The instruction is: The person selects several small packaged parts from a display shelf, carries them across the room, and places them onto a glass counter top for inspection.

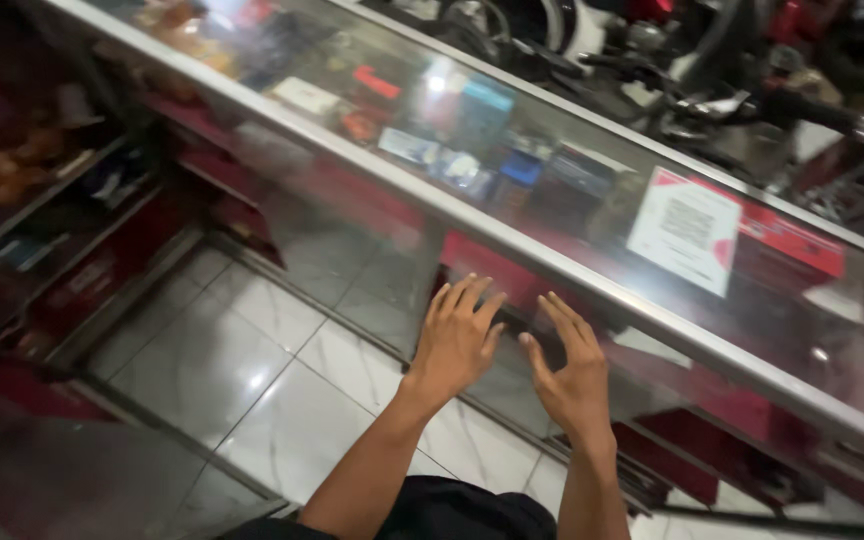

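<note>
Display counter (512, 245), centre of frame: brushed metal rail, dull silver, smooth. Counter top and side panes glass, glossy, smeared with reflections. Paper notice (685, 230), right of centre under glass: matt white sheet with red border. Small boxes (482, 110) under glass, upper centre: cardboard look, slight sheen. Floor tiles (242, 350), lower left: polished white marble-look ceramic, shiny, grey veins, dark grout lines. Left hand (455, 338) and right hand (570, 365), lower centre: bare skin, flat against glass side pane. Dark cloth garment (462, 510), bottom edge: matt.
</note>
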